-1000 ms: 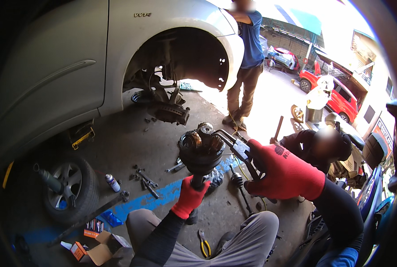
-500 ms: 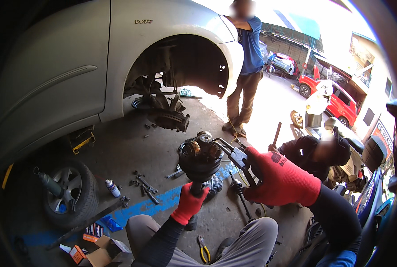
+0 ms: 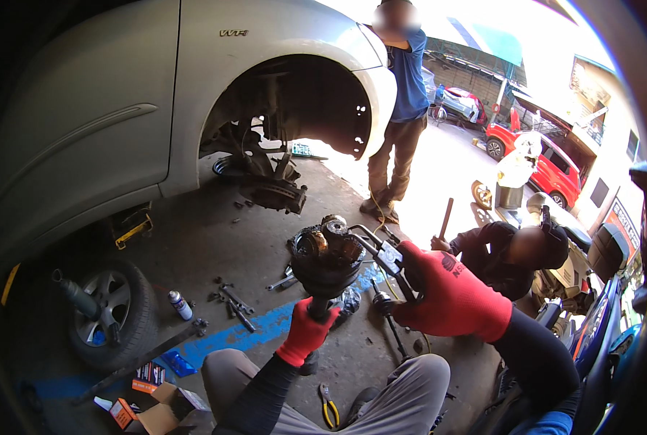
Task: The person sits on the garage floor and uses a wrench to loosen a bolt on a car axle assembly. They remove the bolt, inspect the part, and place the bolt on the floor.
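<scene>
Red gloves on both hands, and the work is in mid-air over the person's lap. The left hand (image 3: 307, 333) has its fingers wrapped tight round the stub shaft of a greasy black axle joint (image 3: 326, 255), holding it upright, open end up. The right hand (image 3: 447, 299) grips a pair of pliers (image 3: 381, 250), fingers closed on the handles, the tips reaching into the joint's top; whether they have caught a clip in there I cannot make out.

By my reading the strip-down is well along: the white car (image 3: 120, 109) sits with its front wheel off and the brake hub (image 3: 276, 192) hanging bare, the joint is already out of the car, but its inner parts still sit in the cup.

The count: one joint, one pair of pliers in hand, one yellow-handled pair (image 3: 329, 412) on the floor, one removed wheel (image 3: 109, 312), one spray can (image 3: 180, 304), two other people nearby.
</scene>
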`<control>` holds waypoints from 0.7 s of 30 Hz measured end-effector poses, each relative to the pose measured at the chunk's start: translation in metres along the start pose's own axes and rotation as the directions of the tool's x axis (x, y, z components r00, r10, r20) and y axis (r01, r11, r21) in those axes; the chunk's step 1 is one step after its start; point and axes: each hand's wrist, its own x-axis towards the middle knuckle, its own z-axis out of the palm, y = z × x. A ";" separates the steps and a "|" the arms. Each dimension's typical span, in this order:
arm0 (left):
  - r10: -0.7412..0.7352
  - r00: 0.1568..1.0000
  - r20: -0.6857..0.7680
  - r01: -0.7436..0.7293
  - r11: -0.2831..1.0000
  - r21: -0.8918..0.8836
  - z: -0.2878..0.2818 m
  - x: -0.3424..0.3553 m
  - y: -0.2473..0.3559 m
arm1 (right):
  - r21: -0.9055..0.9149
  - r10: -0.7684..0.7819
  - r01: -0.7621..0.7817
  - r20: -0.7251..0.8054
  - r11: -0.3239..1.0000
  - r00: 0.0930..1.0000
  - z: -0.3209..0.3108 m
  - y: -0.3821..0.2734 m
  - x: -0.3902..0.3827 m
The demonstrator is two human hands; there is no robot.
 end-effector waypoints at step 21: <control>-0.054 0.998 -0.009 0.054 0.996 -0.070 -0.003 -0.002 -0.044 | -0.140 -0.046 0.014 -0.224 0.990 0.973 0.024 -0.018 -0.012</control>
